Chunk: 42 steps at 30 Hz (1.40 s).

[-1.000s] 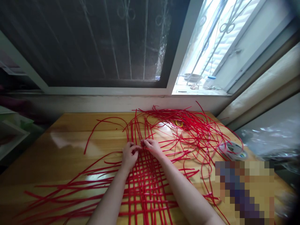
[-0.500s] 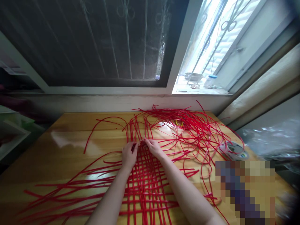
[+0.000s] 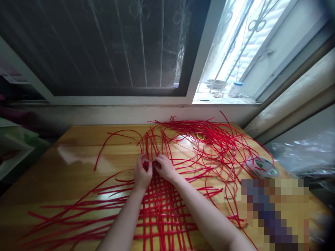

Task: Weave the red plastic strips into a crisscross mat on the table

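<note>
A lattice of woven red strips (image 3: 162,205) lies on the wooden table, with long loose ends reaching out on both sides and at the far end. At its far edge my left hand (image 3: 143,173) is closed, thumb and fingers pinching a red strip. Close beside it, almost touching, my right hand (image 3: 165,168) is also closed on the red strips, fingers bent downward. The fingertips and the exact strips between them are partly hidden.
A tangled heap of loose red strips (image 3: 209,134) with a yellow ring (image 3: 200,136) in it covers the back right of the table (image 3: 78,139). A roll of clear tape (image 3: 263,168) lies at the right edge. Behind stands a window frame (image 3: 117,101). The lower right is pixelated.
My right hand has shifted left and slightly down, closer to my left hand, with its fingers now curled. My left hand has moved slightly left. The woven strips stay in place.
</note>
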### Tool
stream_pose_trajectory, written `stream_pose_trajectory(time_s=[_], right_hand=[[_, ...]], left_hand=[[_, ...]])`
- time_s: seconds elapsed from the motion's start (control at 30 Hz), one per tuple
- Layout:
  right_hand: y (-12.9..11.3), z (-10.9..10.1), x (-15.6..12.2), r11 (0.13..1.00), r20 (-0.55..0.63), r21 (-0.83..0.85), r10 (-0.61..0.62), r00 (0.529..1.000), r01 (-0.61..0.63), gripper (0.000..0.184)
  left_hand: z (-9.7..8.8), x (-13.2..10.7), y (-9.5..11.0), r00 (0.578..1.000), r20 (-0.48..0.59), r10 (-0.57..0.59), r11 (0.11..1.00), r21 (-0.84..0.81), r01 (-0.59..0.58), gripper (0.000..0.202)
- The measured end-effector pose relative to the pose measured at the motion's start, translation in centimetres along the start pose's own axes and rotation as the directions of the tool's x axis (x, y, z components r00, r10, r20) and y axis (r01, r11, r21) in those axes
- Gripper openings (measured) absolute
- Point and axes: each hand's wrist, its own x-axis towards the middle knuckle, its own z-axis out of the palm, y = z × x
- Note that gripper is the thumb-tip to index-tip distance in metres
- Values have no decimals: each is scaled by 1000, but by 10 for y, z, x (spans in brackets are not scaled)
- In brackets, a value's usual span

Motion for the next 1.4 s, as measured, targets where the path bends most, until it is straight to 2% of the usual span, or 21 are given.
stream_pose_trajectory(time_s=[0.07, 0.13, 0.2, 0.27, 0.5, 0.7, 0.8, 0.9, 1.03, 1.1, 1.17, 1.27, 1.4], right_hand=[[4, 4, 3, 999, -17, 5, 54, 998, -54, 8], [7, 5, 5, 993, -28, 46, 106, 994, -105, 16], [9, 4, 6, 986, -20, 87, 147, 989, -145, 24], [9, 2, 6, 979, -7, 116, 168, 986, -166, 30], [9, 3, 5, 961, 22, 165, 221, 975, -222, 39], [7, 0, 5, 943, 24, 247, 226, 974, -225, 34], [7, 0, 7, 908, 32, 342, 248, 968, -244, 32], [7, 1, 9, 870, 76, 386, 301, 951, -306, 39], [7, 1, 10, 864, 120, 372, 318, 941, -339, 45], [6, 2, 9, 866, 117, 370, 315, 942, -336, 45], [7, 3, 8, 869, 100, 376, 306, 947, -321, 42], [8, 3, 7, 864, 42, 400, 315, 948, -305, 34], [2, -8, 4, 889, -85, 397, 283, 955, -227, 23]], left_hand=[[-5, 1, 1, 998, 63, 20, 999, 32, -23, 40], [-9, 3, 1, 993, 116, 1, 980, 196, -24, 39], [-9, 5, 2, 986, 150, -67, 916, 401, 1, 32], [-8, 6, 3, 979, 159, -126, 852, 523, 24, 29], [-4, 7, 7, 978, 142, -154, 787, 616, 34, 33], [-4, 11, 4, 973, 123, -197, 863, 492, 113, 22], [-9, 9, 2, 990, 87, -107, 925, 373, 68, 22], [-12, 7, 0, 998, 49, -30, 975, 222, 19, 22], [-10, 6, -3, 995, 67, 73, 992, 94, -79, 25], [-8, 6, -4, 992, 96, 82, 994, 68, -89, 26], [-8, 6, -4, 994, 107, 38, 999, 23, -41, 24], [-9, 6, -3, 996, 40, -84, 995, -55, 86, 32], [-11, 7, 1, 974, -45, -221, 975, -16, 221, 48]])
